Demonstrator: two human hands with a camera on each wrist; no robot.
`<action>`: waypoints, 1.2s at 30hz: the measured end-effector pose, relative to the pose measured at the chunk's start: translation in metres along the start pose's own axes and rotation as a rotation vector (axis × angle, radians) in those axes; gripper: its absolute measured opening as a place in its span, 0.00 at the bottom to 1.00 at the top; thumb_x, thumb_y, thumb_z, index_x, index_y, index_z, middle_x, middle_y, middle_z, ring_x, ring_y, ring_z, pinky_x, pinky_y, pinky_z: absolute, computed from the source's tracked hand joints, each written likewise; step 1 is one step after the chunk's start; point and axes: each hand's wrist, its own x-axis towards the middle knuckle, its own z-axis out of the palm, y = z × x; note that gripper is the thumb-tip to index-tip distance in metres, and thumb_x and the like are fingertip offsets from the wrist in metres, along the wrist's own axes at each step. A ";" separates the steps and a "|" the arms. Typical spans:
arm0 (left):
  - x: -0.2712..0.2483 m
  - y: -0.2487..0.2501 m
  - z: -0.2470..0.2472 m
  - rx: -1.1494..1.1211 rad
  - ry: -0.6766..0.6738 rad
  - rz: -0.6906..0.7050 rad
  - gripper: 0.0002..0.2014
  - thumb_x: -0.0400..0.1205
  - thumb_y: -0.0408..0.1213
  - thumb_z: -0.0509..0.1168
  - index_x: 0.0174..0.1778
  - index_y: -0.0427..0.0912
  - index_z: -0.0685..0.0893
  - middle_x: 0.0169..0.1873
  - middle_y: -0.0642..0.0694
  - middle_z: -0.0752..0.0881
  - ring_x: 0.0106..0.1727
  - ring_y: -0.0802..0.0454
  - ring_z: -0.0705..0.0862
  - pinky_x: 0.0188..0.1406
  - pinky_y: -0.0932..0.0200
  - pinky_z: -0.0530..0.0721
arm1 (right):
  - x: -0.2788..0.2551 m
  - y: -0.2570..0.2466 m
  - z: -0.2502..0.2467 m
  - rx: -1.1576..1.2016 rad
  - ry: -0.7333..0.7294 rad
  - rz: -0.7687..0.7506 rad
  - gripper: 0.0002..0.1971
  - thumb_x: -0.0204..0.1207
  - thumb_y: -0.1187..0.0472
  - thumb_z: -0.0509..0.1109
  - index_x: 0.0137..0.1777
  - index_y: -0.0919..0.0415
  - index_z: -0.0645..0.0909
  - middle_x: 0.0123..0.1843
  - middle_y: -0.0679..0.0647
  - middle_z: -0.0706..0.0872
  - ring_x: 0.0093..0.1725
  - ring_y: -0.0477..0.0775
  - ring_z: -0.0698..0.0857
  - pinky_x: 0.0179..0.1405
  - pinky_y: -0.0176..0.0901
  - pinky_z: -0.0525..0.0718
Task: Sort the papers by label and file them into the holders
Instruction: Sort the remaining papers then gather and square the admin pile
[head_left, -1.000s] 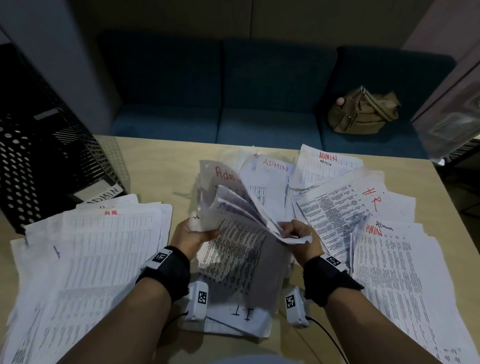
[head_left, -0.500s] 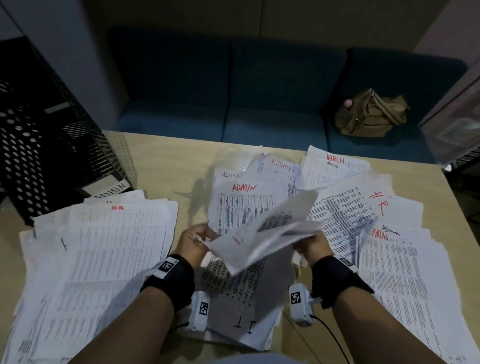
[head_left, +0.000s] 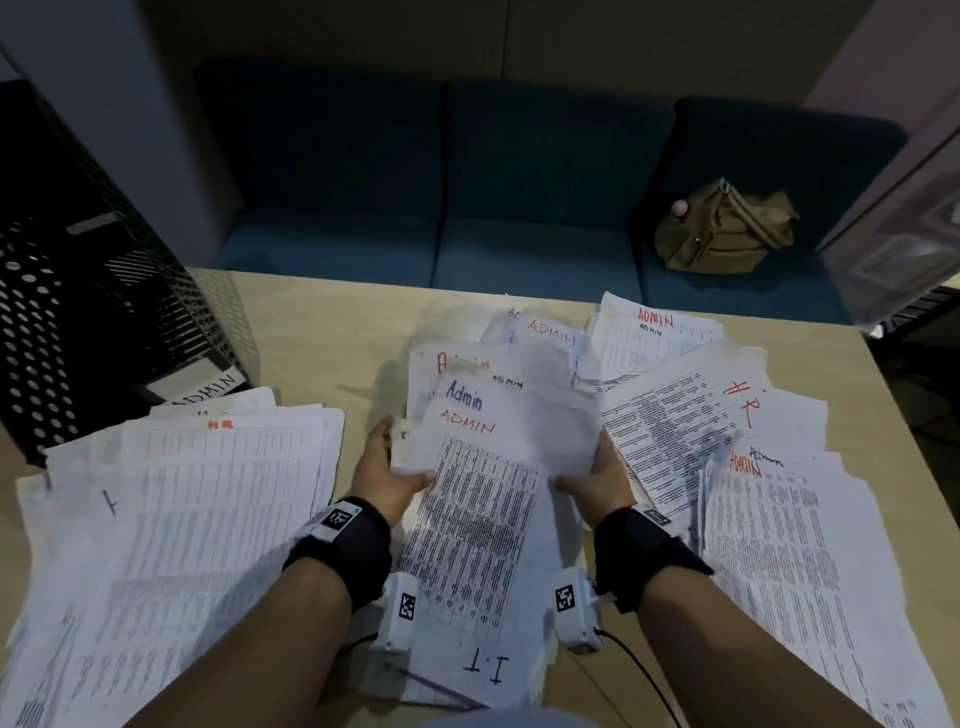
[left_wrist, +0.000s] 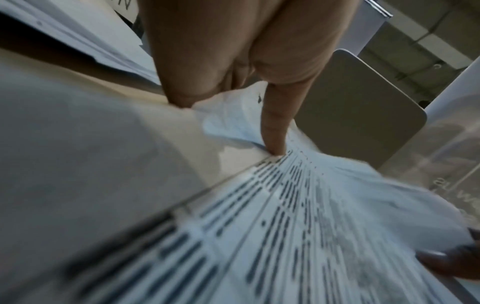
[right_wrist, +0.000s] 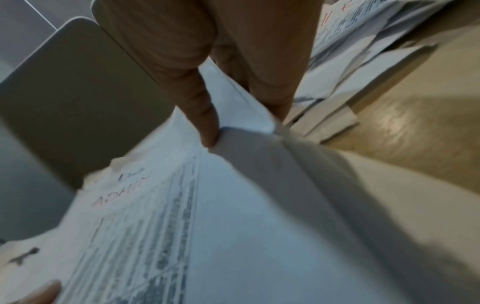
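Both hands, left hand and right hand, now pinch the flattened-out Admin sheet over the tabletop, no longer curled mid-flip; wrist views are blurry, fingers underneath hidden.

Paper stacks are crowding the surface: left pile is butting up against the black perforated holder, right spread is running to the edge. Bare strip is staying open between holder and centre sheets. Both hands are boxed in between piles; far edge is lying open.
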 end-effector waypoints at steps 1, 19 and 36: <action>0.002 -0.001 0.000 0.021 -0.007 -0.021 0.46 0.70 0.19 0.75 0.81 0.42 0.63 0.70 0.44 0.78 0.67 0.47 0.78 0.72 0.48 0.76 | -0.001 0.000 0.000 -0.032 0.025 0.015 0.32 0.57 0.77 0.73 0.63 0.57 0.79 0.51 0.54 0.87 0.53 0.58 0.83 0.54 0.55 0.86; -0.073 -0.017 -0.002 -0.177 -0.415 -0.054 0.37 0.68 0.40 0.80 0.74 0.48 0.74 0.64 0.46 0.86 0.67 0.46 0.83 0.72 0.42 0.75 | -0.075 0.018 -0.049 -0.123 -0.397 0.195 0.21 0.60 0.48 0.83 0.50 0.53 0.82 0.48 0.48 0.88 0.49 0.47 0.85 0.43 0.39 0.84; -0.116 0.063 0.134 0.087 -0.637 0.102 0.04 0.82 0.28 0.67 0.46 0.41 0.81 0.36 0.45 0.88 0.33 0.50 0.88 0.33 0.57 0.88 | -0.075 -0.025 -0.215 -0.199 0.428 -0.158 0.15 0.73 0.70 0.67 0.60 0.63 0.82 0.50 0.59 0.86 0.50 0.57 0.84 0.46 0.42 0.76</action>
